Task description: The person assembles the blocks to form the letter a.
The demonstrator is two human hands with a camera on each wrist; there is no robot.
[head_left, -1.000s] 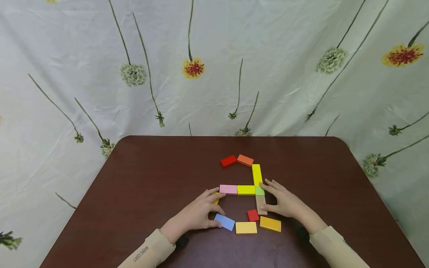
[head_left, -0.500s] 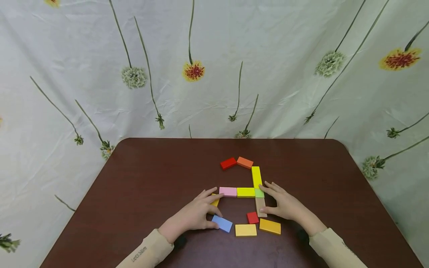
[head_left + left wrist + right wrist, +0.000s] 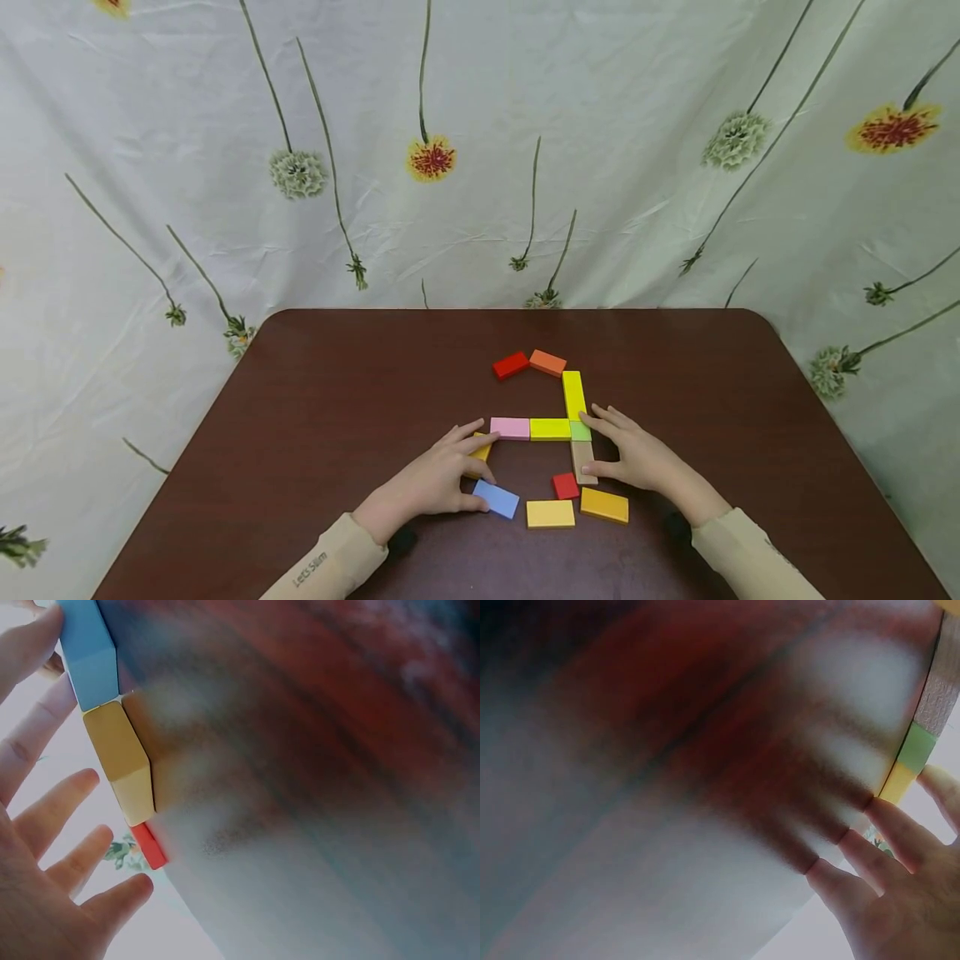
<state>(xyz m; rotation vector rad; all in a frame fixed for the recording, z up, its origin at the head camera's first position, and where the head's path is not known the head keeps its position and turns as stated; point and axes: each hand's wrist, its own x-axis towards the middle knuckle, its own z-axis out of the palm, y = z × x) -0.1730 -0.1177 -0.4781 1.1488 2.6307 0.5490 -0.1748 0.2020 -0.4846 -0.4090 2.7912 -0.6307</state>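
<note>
At the near left of the blocks lies a blue wooden block (image 3: 496, 500). My left hand (image 3: 438, 477) pinches its left end between thumb and index finger, the other fingers spread above. Partly hidden under those fingers is a yellow-orange block (image 3: 482, 451); a pink block (image 3: 510, 429) touches the fingertips in the head view. My right hand (image 3: 637, 452) lies beside the upright column, fingers spread and straight. Its thumb touches a bare-wood block (image 3: 582, 463), and its index fingertip meets the tall yellow block (image 3: 573, 395) just above a small green block (image 3: 581, 431).
A second yellow block (image 3: 550, 430) joins pink to green. Nearer me lie a small red block (image 3: 566, 486), a pale yellow block (image 3: 550, 515) and an orange-yellow block (image 3: 604, 506). Red (image 3: 511, 366) and orange (image 3: 547, 362) blocks lie at the back of the brown table (image 3: 360, 375).
The blue block has shifted slightly left with my left hand, widening its gap to the pale yellow block. My right hand has stayed in place.
</note>
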